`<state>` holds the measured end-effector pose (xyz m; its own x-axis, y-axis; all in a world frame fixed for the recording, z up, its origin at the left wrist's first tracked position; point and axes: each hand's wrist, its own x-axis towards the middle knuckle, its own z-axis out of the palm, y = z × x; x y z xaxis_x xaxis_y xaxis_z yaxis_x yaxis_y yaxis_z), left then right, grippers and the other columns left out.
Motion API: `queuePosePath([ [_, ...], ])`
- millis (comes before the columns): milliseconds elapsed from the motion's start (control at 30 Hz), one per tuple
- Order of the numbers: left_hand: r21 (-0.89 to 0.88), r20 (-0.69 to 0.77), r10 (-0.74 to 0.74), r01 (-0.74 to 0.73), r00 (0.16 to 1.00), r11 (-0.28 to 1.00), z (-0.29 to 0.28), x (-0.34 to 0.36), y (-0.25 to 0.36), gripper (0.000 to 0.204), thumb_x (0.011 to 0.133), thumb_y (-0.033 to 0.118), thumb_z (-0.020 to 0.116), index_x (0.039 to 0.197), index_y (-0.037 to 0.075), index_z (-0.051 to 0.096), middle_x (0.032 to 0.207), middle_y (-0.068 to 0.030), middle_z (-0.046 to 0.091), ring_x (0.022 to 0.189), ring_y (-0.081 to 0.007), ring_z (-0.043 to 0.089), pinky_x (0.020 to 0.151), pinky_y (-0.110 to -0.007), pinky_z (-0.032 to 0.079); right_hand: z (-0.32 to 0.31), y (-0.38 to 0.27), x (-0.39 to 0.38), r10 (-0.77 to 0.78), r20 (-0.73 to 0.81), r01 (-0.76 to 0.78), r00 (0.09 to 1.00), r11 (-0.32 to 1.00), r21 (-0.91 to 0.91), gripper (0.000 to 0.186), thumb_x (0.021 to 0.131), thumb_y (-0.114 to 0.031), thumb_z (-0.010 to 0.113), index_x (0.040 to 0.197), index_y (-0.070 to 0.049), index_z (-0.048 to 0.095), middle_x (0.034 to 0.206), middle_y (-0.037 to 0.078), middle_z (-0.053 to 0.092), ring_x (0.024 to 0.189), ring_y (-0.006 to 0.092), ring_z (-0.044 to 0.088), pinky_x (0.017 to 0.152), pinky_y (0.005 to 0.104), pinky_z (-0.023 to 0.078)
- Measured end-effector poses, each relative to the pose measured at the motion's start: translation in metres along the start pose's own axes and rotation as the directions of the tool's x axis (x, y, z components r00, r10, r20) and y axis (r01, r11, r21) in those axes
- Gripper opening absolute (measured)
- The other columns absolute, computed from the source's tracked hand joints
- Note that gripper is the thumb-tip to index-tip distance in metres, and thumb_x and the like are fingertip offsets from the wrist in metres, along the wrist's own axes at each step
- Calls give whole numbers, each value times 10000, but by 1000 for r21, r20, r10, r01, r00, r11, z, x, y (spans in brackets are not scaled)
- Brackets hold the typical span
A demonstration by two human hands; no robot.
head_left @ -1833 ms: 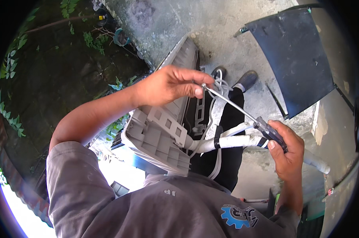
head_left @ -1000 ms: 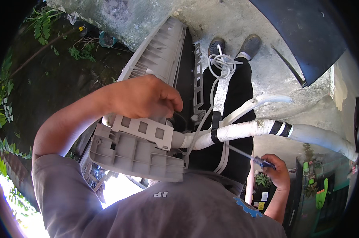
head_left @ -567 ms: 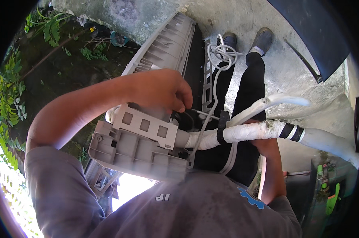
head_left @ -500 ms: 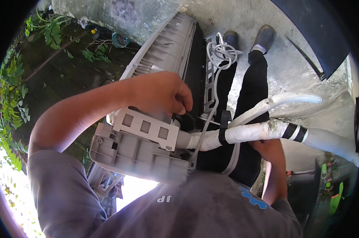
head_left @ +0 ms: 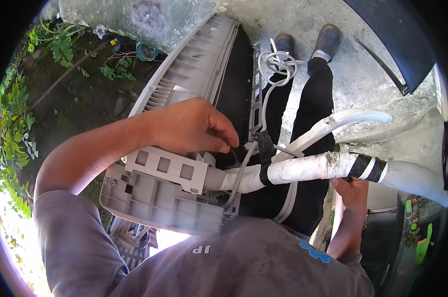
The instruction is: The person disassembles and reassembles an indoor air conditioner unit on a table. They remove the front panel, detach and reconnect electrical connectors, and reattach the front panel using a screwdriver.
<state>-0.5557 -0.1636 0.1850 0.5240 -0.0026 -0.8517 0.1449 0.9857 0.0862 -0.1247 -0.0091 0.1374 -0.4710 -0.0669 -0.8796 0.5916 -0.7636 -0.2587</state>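
Note:
A grey-white wall air-conditioner indoor unit leans on its side in front of me, its slatted housing towards the left. My left hand is over the unit's back edge, fingers curled and thumb pressed to them; anything pinched there is too small to make out. From the unit a white-wrapped pipe bundle runs right, bound with black tape. Just below that taped part, my right hand closes by a small dark piece, mostly hidden by the pipe. A loose strip of black tape stands by the bundle's left part.
A coiled white cable hangs by my legs. A white corrugated drain hose curves off right. Behind are a concrete wall and a dark panel. Green plants grow at left; a green tool lies lower right.
The unit has shifted a little to the left and down. My right hand has slid right along the pipe and shows more. The left hand stays curled, slightly lower.

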Motion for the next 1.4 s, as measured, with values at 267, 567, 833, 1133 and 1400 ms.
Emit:
queuePosePath([
  [267,-103,-176,92,-111,980,988,-4,-4,-1,253,1005,135,757,1235,41,801,1074,-85,843,988,-141,784,909,-311,591,3,-34,62,-285,348,370,893,906,-206,564,801,-124,823,1334,39,731,1188,157,792,1019,181,762,907,315,575],
  [567,-45,-195,170,-182,966,982,-2,-4,-4,243,983,100,769,1215,36,806,1062,-85,842,966,-144,787,868,-303,594,2,-38,63,-230,328,286,916,949,-134,665,791,-321,895,1321,49,739,1187,155,795,1041,205,765,935,339,578],
  [833,69,-123,119,-111,985,991,2,-4,-1,290,935,74,796,1222,34,801,1018,-102,836,897,-159,786,814,-315,604,18,-40,59,-145,303,197,942,969,-147,456,803,-86,915,1235,-27,781,1026,73,727,962,178,722,857,348,579],
  [1133,213,99,109,-128,989,969,6,0,-3,331,941,98,774,1268,54,788,1015,-90,833,939,-225,767,908,-381,596,26,-37,57,-191,449,339,873,900,-275,301,835,57,832,1108,-32,742,1051,78,720,982,165,746,848,328,582],
  [1400,347,270,177,-267,946,899,-10,-11,-6,522,834,60,708,1354,54,755,1089,-87,833,1169,-277,682,1174,-442,425,39,-16,53,-281,515,437,810,875,-209,304,858,42,761,1155,-25,761,1034,86,681,940,218,721,825,356,569],
])
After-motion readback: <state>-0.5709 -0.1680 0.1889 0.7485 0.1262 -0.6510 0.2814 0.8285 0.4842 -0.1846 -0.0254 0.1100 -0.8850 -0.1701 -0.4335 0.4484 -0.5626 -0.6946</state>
